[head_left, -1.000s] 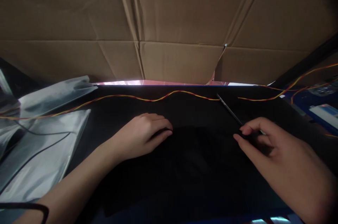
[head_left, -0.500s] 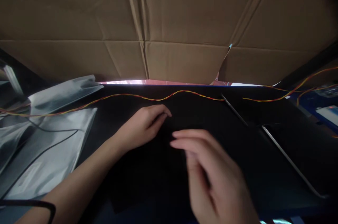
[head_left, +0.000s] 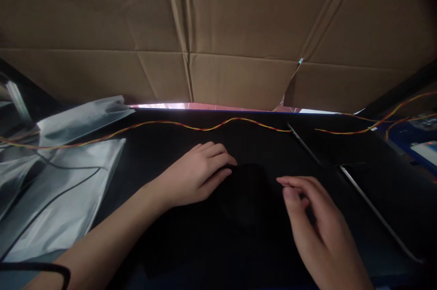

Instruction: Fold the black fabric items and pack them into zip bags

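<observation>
My left hand [head_left: 206, 171] is low over the black tabletop [head_left: 259, 144], with fingers curled and thumb tip near the index finger. My right hand [head_left: 321, 221] is to its right, thumb and fingertips pinched together. A very dark shape [head_left: 249, 194] spreads between the hands and towards me. It blends into the black surface, so I cannot make out what it is. Whatever either hand grips is lost in that darkness. Beyond the right hand lie two thin metallic strips, a short one [head_left: 303, 143] and a longer one [head_left: 378, 211].
A twisted red-and-yellow wire [head_left: 164, 122] runs across the back. Translucent plastic bags [head_left: 73, 190] and a black cable [head_left: 54, 196] lie at the left. A brown cardboard sheet [head_left: 239, 21] rises behind the table. Blue equipment [head_left: 406, 142] stands at far right.
My right hand has moved right and away from the left hand, widening the gap between them. My left hand has shifted slightly right and nearer, turning its back more upward.
</observation>
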Demonstrator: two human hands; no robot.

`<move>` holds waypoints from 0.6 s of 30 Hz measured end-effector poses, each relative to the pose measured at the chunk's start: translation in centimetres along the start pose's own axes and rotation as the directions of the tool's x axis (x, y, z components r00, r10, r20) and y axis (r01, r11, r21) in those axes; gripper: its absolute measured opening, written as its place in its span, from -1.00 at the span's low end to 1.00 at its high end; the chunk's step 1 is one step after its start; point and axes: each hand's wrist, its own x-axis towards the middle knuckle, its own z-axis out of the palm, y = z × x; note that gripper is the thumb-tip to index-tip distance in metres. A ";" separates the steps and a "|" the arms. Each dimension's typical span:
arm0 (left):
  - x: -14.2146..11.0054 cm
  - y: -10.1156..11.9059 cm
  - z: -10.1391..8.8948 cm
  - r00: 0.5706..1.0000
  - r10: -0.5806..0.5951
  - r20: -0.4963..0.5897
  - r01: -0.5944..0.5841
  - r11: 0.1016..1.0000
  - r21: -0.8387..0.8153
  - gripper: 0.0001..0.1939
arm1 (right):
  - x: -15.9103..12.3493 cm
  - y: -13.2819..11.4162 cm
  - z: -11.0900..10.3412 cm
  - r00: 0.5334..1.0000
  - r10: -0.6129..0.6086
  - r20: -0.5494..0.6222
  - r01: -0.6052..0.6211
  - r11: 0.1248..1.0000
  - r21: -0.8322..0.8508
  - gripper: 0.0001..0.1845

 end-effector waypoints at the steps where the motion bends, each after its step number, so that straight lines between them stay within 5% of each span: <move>1: 0.0 0.0 -0.2 0.999 -0.008 -0.034 0.008 1.000 -0.012 -0.74 | 0.3 0.2 -0.1 0.997 0.055 0.054 -0.053 0.998 -0.037 -0.70; 4: 0.0 0.3 -0.8 0.985 -0.026 -0.170 0.019 0.999 -0.043 -0.75 | 1.4 0.0 0.3 0.964 0.084 0.250 -0.065 0.994 -0.084 -0.74; 10: -0.2 0.6 -1.5 0.943 -0.082 -0.321 0.050 0.993 -0.108 -0.79 | 3.4 -0.5 -0.7 0.906 0.177 0.385 -0.180 0.983 -0.026 -0.86; 14: -0.2 0.6 -1.5 0.924 -0.143 -0.356 0.090 0.982 -0.164 -0.80 | 3.9 -1.1 -3.1 0.958 0.117 0.261 -0.099 0.992 -0.079 -0.83; 18: -0.1 0.5 -1.2 0.909 -0.197 -0.366 0.115 0.965 -0.234 -0.80 | 3.2 -5.3 -2.4 0.981 -0.182 0.071 0.194 0.954 -0.228 -0.89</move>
